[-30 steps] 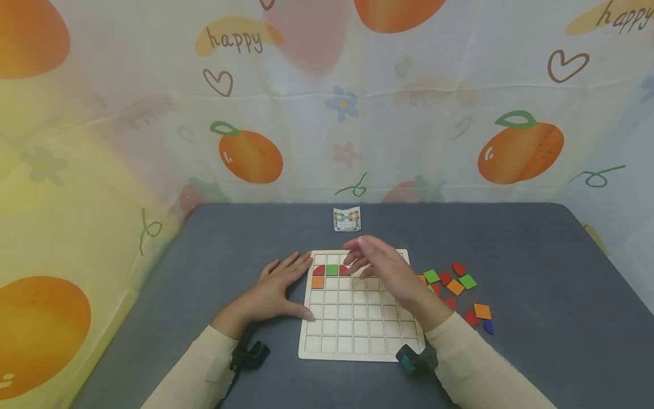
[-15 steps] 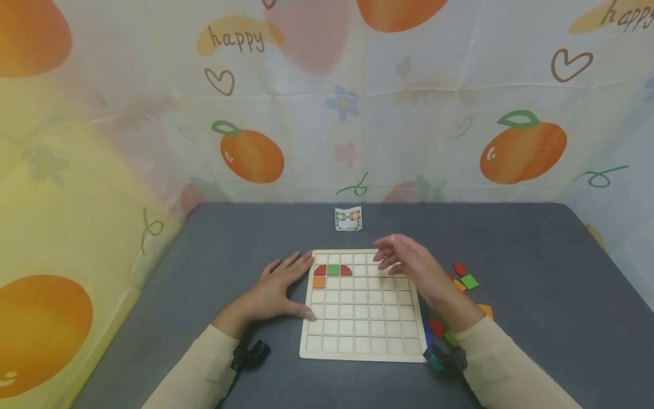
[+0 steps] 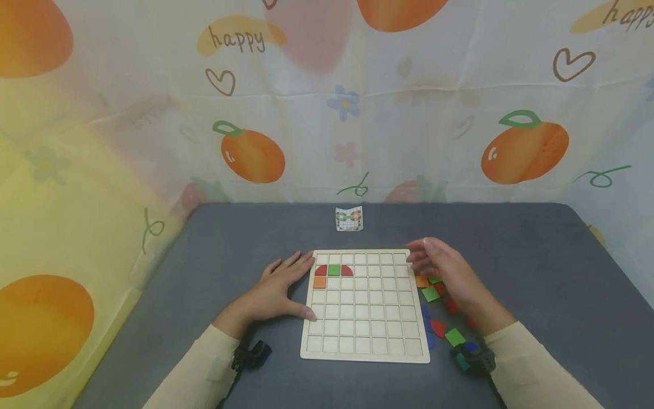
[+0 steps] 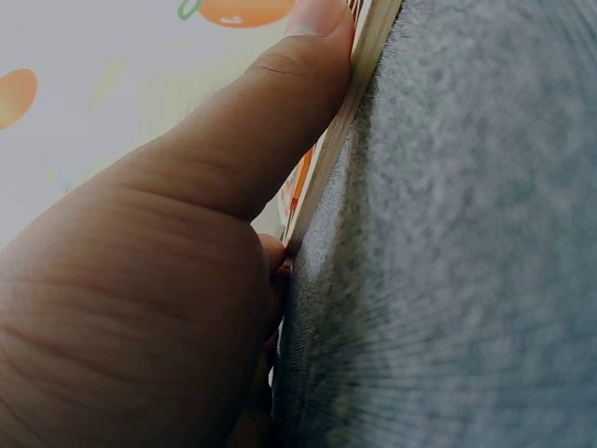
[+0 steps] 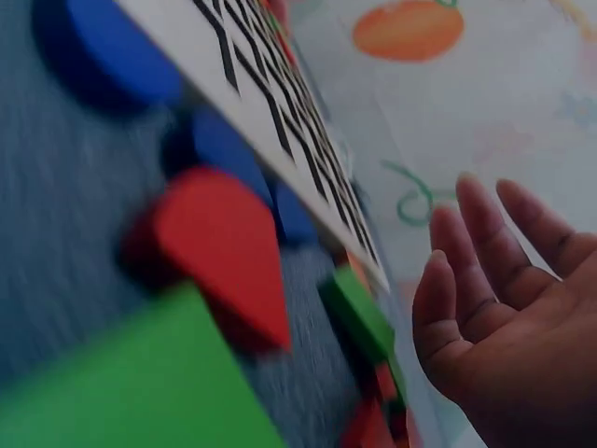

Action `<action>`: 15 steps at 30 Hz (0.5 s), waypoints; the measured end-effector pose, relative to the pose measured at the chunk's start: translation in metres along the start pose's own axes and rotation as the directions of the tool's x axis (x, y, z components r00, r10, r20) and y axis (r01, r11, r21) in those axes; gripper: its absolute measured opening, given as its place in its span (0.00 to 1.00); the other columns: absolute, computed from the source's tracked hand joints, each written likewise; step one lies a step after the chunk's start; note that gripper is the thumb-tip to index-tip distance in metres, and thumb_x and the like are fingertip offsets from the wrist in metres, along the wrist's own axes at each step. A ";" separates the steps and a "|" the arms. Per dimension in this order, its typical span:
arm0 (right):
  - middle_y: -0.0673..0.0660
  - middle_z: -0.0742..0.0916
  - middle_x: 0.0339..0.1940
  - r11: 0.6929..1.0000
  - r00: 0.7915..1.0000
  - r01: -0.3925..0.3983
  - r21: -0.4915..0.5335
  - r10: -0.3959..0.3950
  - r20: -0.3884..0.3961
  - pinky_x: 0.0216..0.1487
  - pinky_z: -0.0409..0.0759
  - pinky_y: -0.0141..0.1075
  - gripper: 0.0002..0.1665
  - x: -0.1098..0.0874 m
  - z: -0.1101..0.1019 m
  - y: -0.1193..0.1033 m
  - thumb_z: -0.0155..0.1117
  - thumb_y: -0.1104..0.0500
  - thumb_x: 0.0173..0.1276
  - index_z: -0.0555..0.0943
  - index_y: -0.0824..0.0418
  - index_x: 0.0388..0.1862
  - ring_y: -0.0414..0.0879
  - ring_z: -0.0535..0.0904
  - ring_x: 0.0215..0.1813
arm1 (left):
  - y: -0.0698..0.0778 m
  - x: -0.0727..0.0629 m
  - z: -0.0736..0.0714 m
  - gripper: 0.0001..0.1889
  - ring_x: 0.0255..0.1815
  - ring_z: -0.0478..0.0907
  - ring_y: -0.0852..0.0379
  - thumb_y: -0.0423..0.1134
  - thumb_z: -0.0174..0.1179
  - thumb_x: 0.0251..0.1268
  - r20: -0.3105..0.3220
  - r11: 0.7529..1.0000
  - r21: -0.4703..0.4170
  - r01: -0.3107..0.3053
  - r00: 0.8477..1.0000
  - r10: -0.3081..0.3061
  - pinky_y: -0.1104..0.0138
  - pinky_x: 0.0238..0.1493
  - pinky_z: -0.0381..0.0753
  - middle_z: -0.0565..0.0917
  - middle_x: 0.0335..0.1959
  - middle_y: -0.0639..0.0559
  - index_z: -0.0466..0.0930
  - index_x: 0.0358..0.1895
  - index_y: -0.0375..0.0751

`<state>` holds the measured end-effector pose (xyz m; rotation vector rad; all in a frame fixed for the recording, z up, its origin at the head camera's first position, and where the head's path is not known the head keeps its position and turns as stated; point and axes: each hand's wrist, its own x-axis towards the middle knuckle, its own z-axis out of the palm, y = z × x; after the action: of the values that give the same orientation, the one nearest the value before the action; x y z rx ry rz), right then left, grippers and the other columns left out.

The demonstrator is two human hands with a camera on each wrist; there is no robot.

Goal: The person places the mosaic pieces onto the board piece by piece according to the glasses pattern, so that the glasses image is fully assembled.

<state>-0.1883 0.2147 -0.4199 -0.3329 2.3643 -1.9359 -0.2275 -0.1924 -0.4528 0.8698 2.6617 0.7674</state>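
Observation:
A pale wooden grid board (image 3: pixel 361 311) lies on the grey table. Two red curved-edge tiles, one of them (image 3: pixel 347 271), flank a green square tile (image 3: pixel 334 270) in its second row. Below the left one sits an orange square tile (image 3: pixel 319 282). My left hand (image 3: pixel 278 292) rests spread at the board's left edge, its thumb (image 4: pixel 270 112) over the rim. Just past the upper right corner hovers my right hand (image 3: pixel 452 278), fingers loosely bent and holding nothing. Loose tiles lie beneath it, among them a red teardrop-shaped one (image 5: pixel 219 247) and a green square one (image 5: pixel 359 313).
Several more loose tiles lie right of the board, including a green square tile (image 3: pixel 455 337) and a blue rounded tile (image 5: pixel 126 42). A small printed pattern card (image 3: pixel 349 219) lies behind the board. A fruit-patterned cloth (image 3: pixel 306 113) hangs behind the table.
My right hand has moved right, from over the middle of the board to beyond its right edge, uncovering the grid and the second red tile. My left hand stays in place.

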 end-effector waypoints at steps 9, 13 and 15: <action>0.69 0.84 0.59 0.998 0.997 -0.030 -0.057 0.026 -0.071 0.60 0.80 0.39 0.39 -0.004 -0.025 0.010 0.42 0.39 0.93 0.74 0.73 0.74 0.59 0.81 0.59 | 0.000 -0.001 0.000 0.67 0.90 0.40 0.46 0.71 0.80 0.52 0.000 1.000 0.002 0.000 1.000 0.000 0.36 0.80 0.35 0.51 0.90 0.55 0.54 0.90 0.46; 0.68 0.85 0.58 0.995 0.993 -0.031 -0.098 0.020 -0.114 0.58 0.80 0.35 0.36 -0.004 -0.036 0.014 0.44 0.42 0.93 0.74 0.73 0.73 0.54 0.83 0.58 | 0.000 -0.001 0.000 0.68 0.90 0.40 0.47 0.71 0.80 0.52 -0.001 1.000 0.005 -0.001 1.000 0.001 0.36 0.80 0.35 0.51 0.90 0.55 0.54 0.90 0.46; 0.68 0.85 0.57 0.993 0.991 -0.019 -0.117 0.003 -0.132 0.57 0.80 0.33 0.33 -0.004 -0.040 0.016 0.45 0.45 0.93 0.75 0.73 0.73 0.51 0.84 0.57 | 0.000 0.000 0.000 0.68 0.90 0.40 0.46 0.71 0.81 0.51 -0.003 1.000 0.006 -0.003 1.000 0.003 0.36 0.80 0.35 0.51 0.90 0.55 0.54 0.90 0.46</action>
<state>-0.1937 0.2570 -0.4277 -0.2041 2.5639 -1.8719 -0.2271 -0.1925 -0.4523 0.8751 2.6674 0.7633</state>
